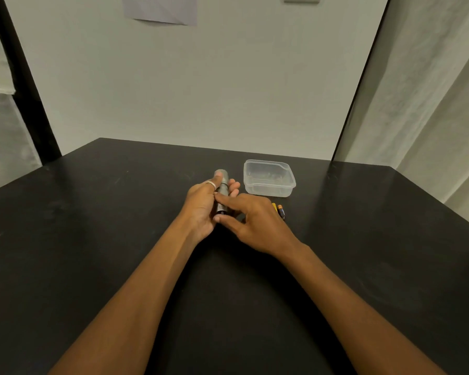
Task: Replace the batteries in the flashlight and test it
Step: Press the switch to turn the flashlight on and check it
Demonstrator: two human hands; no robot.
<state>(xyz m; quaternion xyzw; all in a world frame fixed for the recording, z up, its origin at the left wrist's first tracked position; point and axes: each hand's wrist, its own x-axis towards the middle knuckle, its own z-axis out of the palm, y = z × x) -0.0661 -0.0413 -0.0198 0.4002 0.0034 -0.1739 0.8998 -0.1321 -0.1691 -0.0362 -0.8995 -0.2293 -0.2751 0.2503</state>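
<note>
A grey metal flashlight (223, 188) lies in my left hand (201, 205), head pointing away from me, a little above the black table (92, 239). My left fingers wrap around its body; a ring is on one finger. My right hand (255, 220) rests against the flashlight's near end, index finger on the barrel and thumb at the tail. Loose batteries (280, 211), orange, black and yellow, lie on the table just right of my right hand, partly hidden by it.
A clear plastic container (268, 178), open, without a lid, stands on the table behind the batteries. A pale wall rises behind the table's far edge. Curtains hang at the right and cloth at the left.
</note>
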